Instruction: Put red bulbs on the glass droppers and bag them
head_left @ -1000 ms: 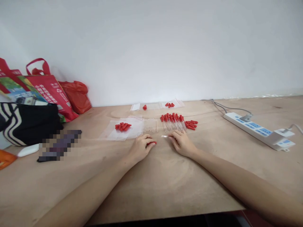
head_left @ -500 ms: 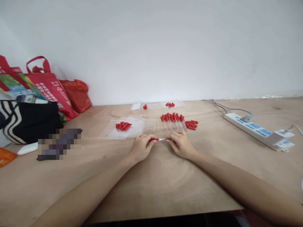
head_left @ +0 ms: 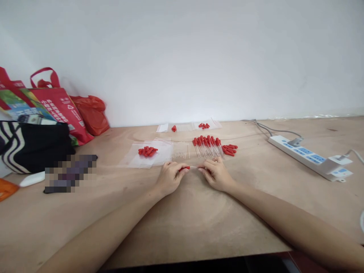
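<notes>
My left hand pinches a red rubber dropper bulb between thumb and fingers. My right hand is closed on a thin clear dropper tube, whose end meets the bulb's mouth; how deep it sits inside I cannot tell. Just beyond the right hand lies a row of droppers with red bulbs on clear tubes. Loose red bulbs lie to their right. Bare clear tubes rest left of the row, beside a pile of red bulbs on clear plastic bags.
Farther back are flat bags with tubes and red bulbs. A white power strip with cables stands right. At left are a red shopping bag, a red plastic bag, a black striped cloth item and a blurred-out dark object.
Both hands keep almost the same place and grip. Slightly less bright glare shows on the tube between them, and the view has shifted a little.
</notes>
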